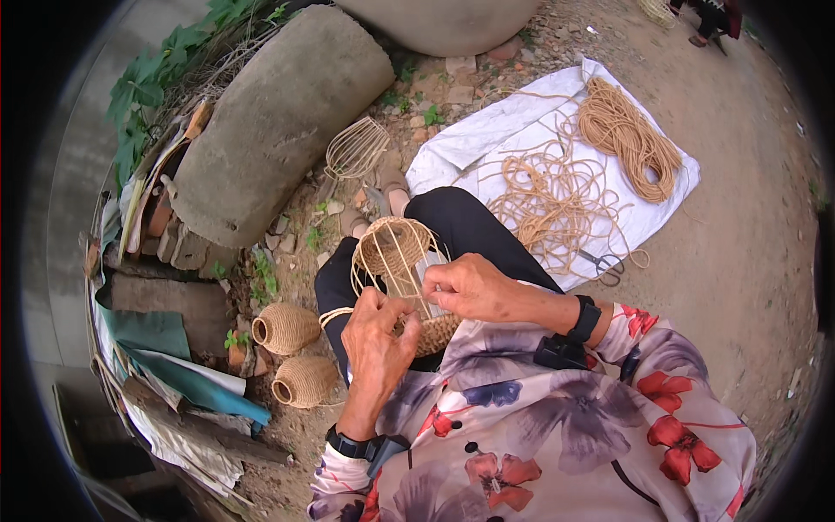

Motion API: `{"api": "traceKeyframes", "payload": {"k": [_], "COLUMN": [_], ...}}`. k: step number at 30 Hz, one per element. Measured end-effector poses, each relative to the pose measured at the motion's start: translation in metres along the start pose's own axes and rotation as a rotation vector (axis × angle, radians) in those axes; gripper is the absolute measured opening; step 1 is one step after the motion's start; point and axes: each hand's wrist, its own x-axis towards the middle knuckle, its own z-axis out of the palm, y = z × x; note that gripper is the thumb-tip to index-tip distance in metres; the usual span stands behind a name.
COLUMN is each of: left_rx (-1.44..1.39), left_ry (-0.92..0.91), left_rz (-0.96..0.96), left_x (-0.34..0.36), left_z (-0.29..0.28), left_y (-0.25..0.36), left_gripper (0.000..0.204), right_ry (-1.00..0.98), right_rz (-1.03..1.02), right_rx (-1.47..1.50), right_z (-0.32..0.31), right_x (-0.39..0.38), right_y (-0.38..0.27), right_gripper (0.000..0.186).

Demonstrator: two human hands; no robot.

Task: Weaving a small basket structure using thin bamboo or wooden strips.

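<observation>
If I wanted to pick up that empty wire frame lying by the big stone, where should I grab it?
Grab the wire frame round its narrow end, coming from above. It lies on its side with thin, widely spaced wires, so fingers slip between them easily. The wide, open end looks flimsier, and the stone blocks the left side.

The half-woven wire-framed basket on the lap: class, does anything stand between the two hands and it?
Nothing visible does. The left hand and right hand both already rest on the half-woven wire-framed basket, gripping its bare ribs and tan cord. The two finished woven baskets lie apart on the ground.
</observation>
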Motion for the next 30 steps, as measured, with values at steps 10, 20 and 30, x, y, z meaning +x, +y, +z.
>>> {"api": "traceKeyframes", "payload": {"k": [10, 20, 30], "left_rx": [-0.169, -0.115, -0.21], "left_ry": [-0.078, -0.152, -0.135], "left_rz": [-0.145, -0.021, 0.05], "left_x": [-0.004, -0.008, -0.014], "left_z": [0.009, 0.005, 0.014], "left_y": [-0.005, -0.006, -0.016], "left_gripper": [0.009, 0.026, 0.036], "right_ry": [-0.117, -0.17, -0.214], "right_rz": [0.061, 0.112, 0.1], "right_rx": [-0.182, 0.067, 0.016], "right_z": [0.004, -0.011, -0.019], "right_x": [-0.009, -0.005, -0.021], "right_y": [-0.004, 0.003, 0.015], "right_gripper": [0.02, 0.012, 0.011]}}
